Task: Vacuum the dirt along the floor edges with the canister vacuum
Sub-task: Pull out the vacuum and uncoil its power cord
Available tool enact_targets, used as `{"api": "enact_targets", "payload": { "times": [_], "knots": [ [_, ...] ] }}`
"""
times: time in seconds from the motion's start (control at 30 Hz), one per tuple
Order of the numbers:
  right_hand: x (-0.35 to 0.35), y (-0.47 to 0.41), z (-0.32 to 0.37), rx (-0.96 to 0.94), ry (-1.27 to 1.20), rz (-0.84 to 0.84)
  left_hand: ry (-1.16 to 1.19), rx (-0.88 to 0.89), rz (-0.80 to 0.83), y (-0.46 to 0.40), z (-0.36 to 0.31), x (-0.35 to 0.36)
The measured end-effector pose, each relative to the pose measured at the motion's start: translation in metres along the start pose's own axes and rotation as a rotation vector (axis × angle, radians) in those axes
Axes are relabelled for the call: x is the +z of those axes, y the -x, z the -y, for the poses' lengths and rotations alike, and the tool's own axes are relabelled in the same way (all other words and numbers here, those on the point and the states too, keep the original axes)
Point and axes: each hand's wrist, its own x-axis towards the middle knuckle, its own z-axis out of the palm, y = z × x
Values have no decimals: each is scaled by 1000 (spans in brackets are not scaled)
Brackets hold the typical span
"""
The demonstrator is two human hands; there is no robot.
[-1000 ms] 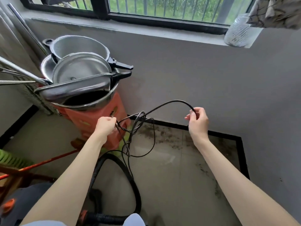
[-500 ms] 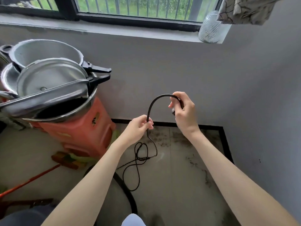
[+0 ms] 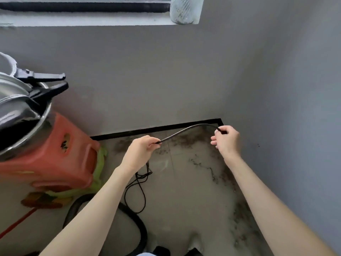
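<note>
I've got the cord [image 3: 186,130] pinched in both hands, left [image 3: 140,151] and right [image 3: 226,141], above the corner dirt [image 3: 186,141]. The slack left of the dirt could knot or snag the hose [image 3: 134,218].

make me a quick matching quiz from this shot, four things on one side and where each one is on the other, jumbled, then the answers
Things:
1. power cord
2. glass jar
3. orange stool
4. vacuum hose

Places:
A. on the window ledge
B. under the stacked metal pots
C. stretched between the left hand and right hand
D. curving over the floor by the left forearm

Pairs: 1-C, 2-A, 3-B, 4-D
</note>
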Motion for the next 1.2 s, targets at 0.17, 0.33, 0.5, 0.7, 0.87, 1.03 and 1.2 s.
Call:
{"api": "enact_targets", "payload": {
  "times": [0.17, 0.33, 0.5, 0.7, 0.87, 1.03, 1.2],
  "knots": [
    [-51, -45, -37, 598, -1117, 15, -2, 12, 176, -15, -27, 62],
    [-99, -90, -91, 746, -1464, -35, -63, -43, 335, -32, -50, 137],
    [-134, -158, -147, 738, -1282, 93, -249, -121, 506, -64, -67, 214],
    [-149, -252, -201, 658, -1035, 179, -205, -198, 565, -126, -101, 323],
    [-137, -326, -263, 615, -742, 212, -22, -201, 502, -185, -128, 443],
    [-120, -396, -340, 652, -523, 60, 98, -200, 443, -229, -115, 561],
    [-101, -448, -416, 712, -553, 32, 119, -143, 492, -262, -80, 665]
  ]
}}
